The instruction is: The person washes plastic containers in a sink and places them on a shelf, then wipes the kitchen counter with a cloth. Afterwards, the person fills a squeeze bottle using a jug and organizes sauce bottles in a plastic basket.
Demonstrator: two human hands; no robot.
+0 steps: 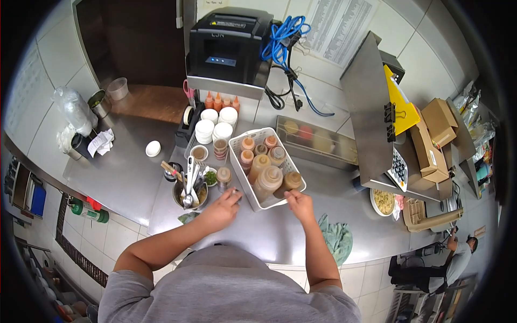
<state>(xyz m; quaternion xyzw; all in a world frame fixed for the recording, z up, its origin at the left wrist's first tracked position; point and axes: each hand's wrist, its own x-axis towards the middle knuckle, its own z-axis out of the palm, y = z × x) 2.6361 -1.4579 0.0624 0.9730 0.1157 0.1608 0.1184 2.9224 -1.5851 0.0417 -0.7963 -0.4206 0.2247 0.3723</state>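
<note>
A white plastic basket (235, 153) full of squeeze bottles stands on the steel counter. My right hand (299, 205) is closed on its front right corner, thumb and fingers at the rim. Inside, a large squeeze bottle (267, 182) with tan sauce stands upright among several smaller ones. My left hand (223, 209) hovers left of the basket, apart from it, its fingers bent together. Whether something small sits at those fingertips is too unclear to name. Just beyond them are a small bottle (224, 176) and a cup of chopped green herbs (210, 178).
A steel pot (189, 200) with utensils stands at the left. Behind are stacked white cups (205, 131) and a steel topping case (318, 141). A green cloth (336, 239) lies right, near a bowl of food (383, 202). Another person (458, 258) is at far right.
</note>
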